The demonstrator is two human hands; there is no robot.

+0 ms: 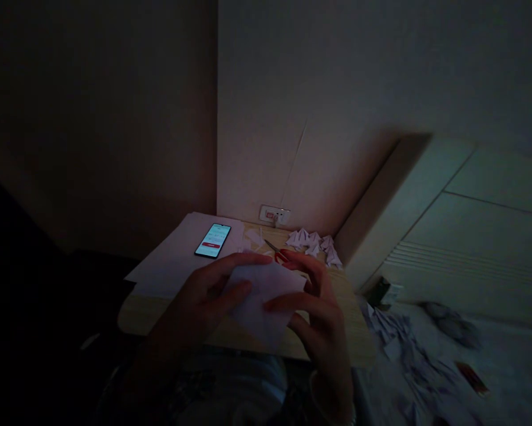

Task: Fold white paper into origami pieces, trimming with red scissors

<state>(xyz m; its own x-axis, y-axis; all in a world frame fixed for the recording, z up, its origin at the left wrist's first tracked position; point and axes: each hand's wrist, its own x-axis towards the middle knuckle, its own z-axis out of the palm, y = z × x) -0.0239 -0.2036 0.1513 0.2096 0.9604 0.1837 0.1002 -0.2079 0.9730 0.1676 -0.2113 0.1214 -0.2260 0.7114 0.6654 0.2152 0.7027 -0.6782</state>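
One thin white paper piece (260, 285), held above the pale wooden table (145, 313): left hand (203, 293) pinching it, apparently for steadiness; right hand (321, 310) curled against its opposite side, grip unclear from here.

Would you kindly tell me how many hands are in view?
2: the left hand holds the paper at its left side, the right hand touches its right.
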